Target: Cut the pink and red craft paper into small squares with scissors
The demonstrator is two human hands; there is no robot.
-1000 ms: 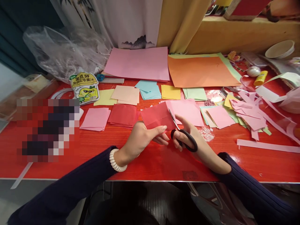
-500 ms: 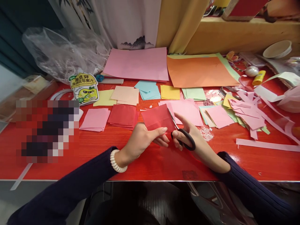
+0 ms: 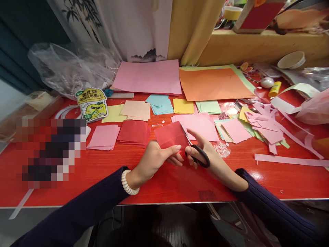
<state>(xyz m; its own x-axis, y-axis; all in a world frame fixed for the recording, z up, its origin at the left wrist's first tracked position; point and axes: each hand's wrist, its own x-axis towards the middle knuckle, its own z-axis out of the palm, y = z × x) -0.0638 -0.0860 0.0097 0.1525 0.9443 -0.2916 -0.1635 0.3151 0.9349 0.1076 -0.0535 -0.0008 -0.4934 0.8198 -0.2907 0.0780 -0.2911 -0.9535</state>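
Between thumb and fingers, my left hand [image 3: 154, 156] pinches a red sheet of paper [image 3: 171, 135], held up over the table. My right hand [image 3: 205, 151] grips black-handled scissors [image 3: 202, 156], thumb and fingers in the loops. The scissor blades lie along the right edge of the red paper; whether they are fully closed I cannot tell. Behind the red paper lie larger pink sheets [image 3: 203, 125]. To its left is a stack of red squares [image 3: 133, 132], with a stack of pink squares [image 3: 103, 136] beside it.
Peach [image 3: 136, 109], blue [image 3: 160, 104], yellow [image 3: 183, 106] and green squares [image 3: 208, 107] form a back row. Behind them lie large pink [image 3: 147, 77] and orange sheets [image 3: 216, 84]. Pink strips [image 3: 269, 127] pile up at right; a printed pouch [image 3: 92, 104] stands left.
The view has tilted slightly, so the whole scene sits a little lower and further left. Both hands keep their hold on the red paper and scissors, with little visible movement between them.
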